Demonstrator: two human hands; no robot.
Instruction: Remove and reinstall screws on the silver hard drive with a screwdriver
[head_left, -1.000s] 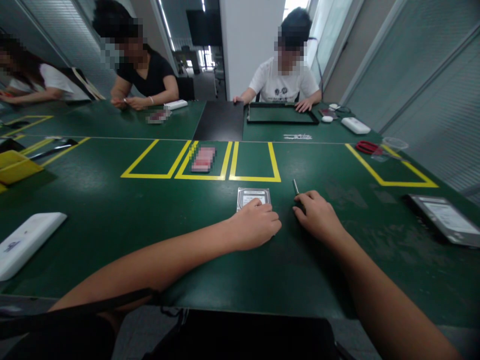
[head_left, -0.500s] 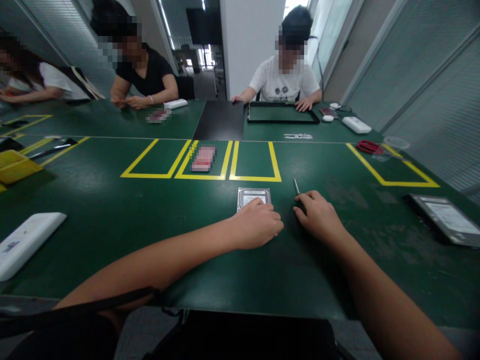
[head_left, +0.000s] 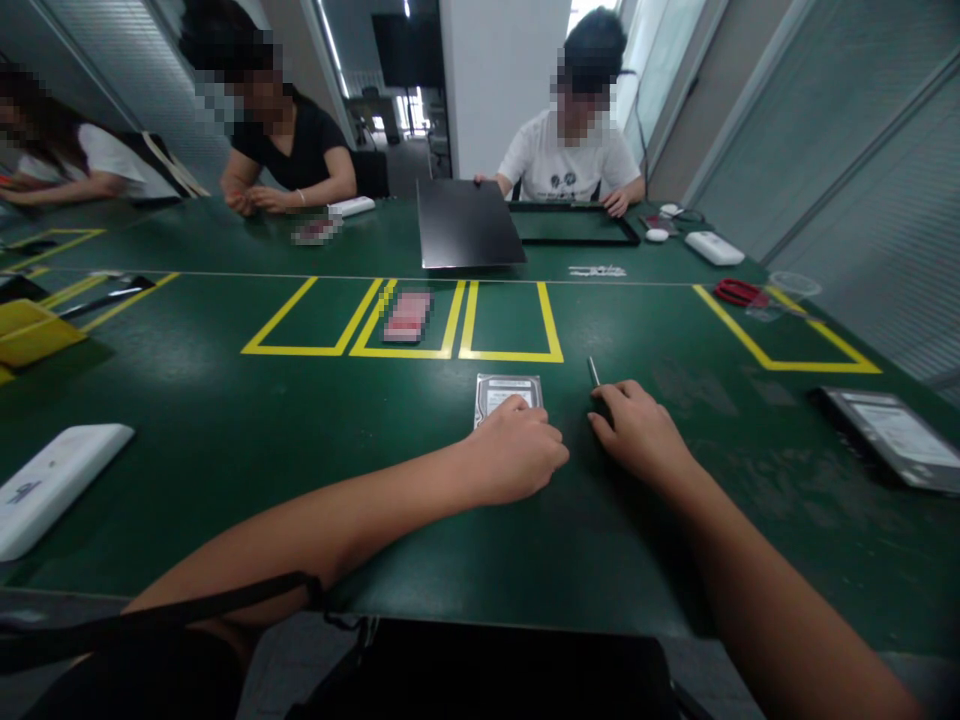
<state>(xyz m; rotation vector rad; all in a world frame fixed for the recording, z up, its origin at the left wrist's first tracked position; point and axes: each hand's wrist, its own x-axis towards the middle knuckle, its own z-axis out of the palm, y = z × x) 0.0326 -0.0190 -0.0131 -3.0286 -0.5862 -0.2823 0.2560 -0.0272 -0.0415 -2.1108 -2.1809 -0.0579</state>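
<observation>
A silver hard drive (head_left: 508, 390) lies label-up on the green table in the middle of the head view. My left hand (head_left: 519, 452) rests over its near part with the fingers curled in, hiding that end. Whether those fingers grip anything is hidden. To the right, my right hand (head_left: 637, 428) lies low over the table, thumb and fingers closed around a slim screwdriver (head_left: 593, 372). Only its thin silver shaft shows, pointing away from me; the handle is under my fingers.
Yellow tape frames (head_left: 510, 356) mark the table, one around a blurred pink item (head_left: 407, 318). A larger drive (head_left: 896, 435) lies at right, a white device (head_left: 60, 485) at left. Opposite, a person holds a dark panel (head_left: 471, 225) beside a black frame (head_left: 577, 241).
The person opposite has lifted the dark panel off the table, tilted it and moved it right, over part of the black frame. My hands have barely moved.
</observation>
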